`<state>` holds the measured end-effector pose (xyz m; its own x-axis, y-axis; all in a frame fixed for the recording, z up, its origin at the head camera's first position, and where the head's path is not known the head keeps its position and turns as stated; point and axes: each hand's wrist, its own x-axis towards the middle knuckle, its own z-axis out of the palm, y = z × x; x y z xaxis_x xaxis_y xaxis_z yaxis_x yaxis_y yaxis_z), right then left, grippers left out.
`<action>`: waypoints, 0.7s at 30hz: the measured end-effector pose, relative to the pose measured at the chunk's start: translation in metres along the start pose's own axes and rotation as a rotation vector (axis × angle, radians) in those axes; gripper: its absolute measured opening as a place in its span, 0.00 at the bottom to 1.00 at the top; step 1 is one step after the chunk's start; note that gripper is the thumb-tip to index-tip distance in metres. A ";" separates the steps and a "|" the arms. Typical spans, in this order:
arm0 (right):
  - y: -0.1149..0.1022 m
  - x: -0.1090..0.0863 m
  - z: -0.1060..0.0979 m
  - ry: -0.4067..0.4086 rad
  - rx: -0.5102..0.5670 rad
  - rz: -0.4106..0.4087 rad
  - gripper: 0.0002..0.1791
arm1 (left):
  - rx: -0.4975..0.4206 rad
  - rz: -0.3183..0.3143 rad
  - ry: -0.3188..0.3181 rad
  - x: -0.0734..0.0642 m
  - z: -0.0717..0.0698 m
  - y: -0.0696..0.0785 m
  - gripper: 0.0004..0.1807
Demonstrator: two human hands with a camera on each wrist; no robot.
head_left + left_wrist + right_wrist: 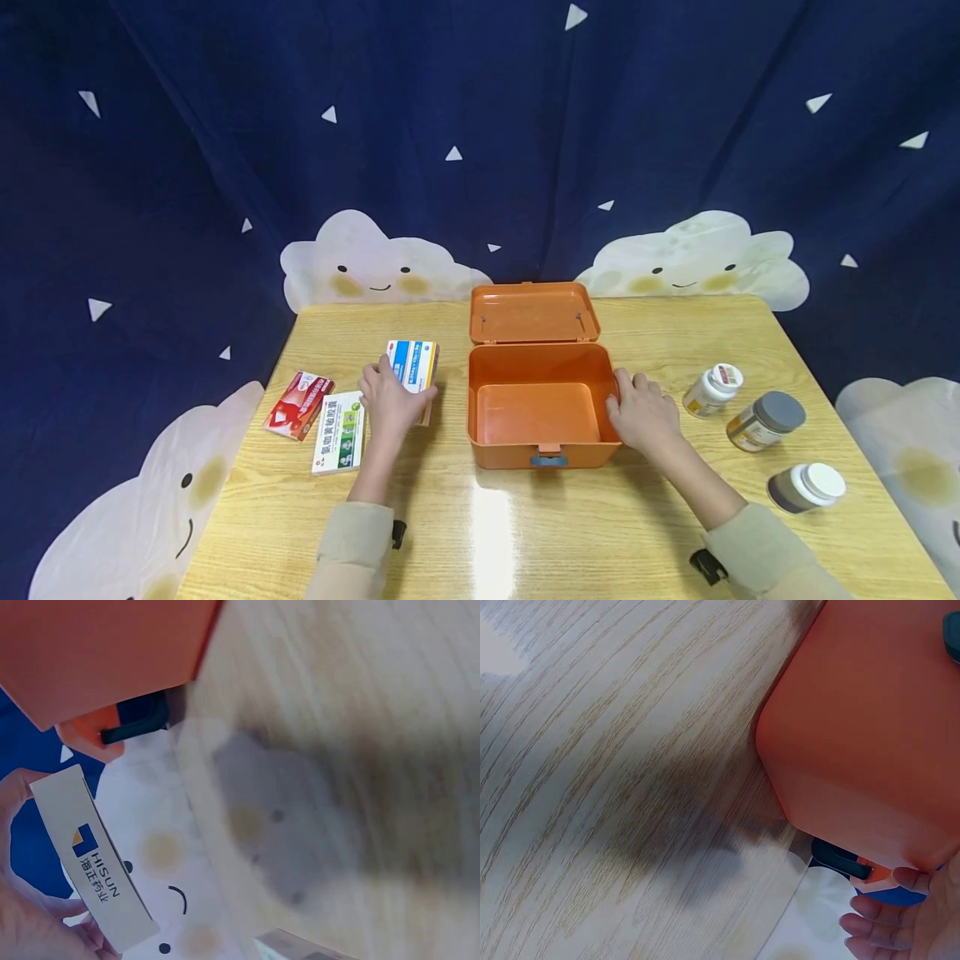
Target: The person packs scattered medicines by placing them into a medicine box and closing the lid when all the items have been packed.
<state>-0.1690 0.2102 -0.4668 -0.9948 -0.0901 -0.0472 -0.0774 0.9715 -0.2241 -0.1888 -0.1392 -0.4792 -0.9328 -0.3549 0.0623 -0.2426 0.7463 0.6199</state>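
Note:
My left hand grips a white and blue medicine box by its sides, left of an orange storage box. Up close in the left wrist view, that medicine box shows a white side printed HISUN, with fingers and thumb at opposite edges. The orange box stands with its lid folded back and its inside bare. At its right wall is my right hand, thumb and fingertips right by the rim. In the right wrist view the fingers of this hand are extended and loose beside the orange wall.
A red medicine box and a white and green one lie at the left. To the right are a white pill bottle, a grey-lidded bottle and a white-capped dark bottle. A dark blue curtain hangs behind the table.

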 end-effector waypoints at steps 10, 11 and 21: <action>0.002 0.000 0.002 -0.003 -0.002 0.002 0.24 | -0.035 0.144 0.040 0.000 -0.013 0.023 0.55; 0.002 0.000 0.002 -0.001 -0.003 0.003 0.24 | -0.037 0.156 0.043 0.000 -0.014 0.025 0.55; 0.002 0.001 0.002 0.004 -0.003 0.003 0.23 | -0.109 0.286 -0.001 -0.001 -0.017 0.045 0.55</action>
<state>-0.1702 0.2112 -0.4692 -0.9953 -0.0863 -0.0442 -0.0745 0.9724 -0.2209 -0.1942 -0.1145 -0.4379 -0.9594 -0.1386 0.2457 0.0600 0.7509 0.6577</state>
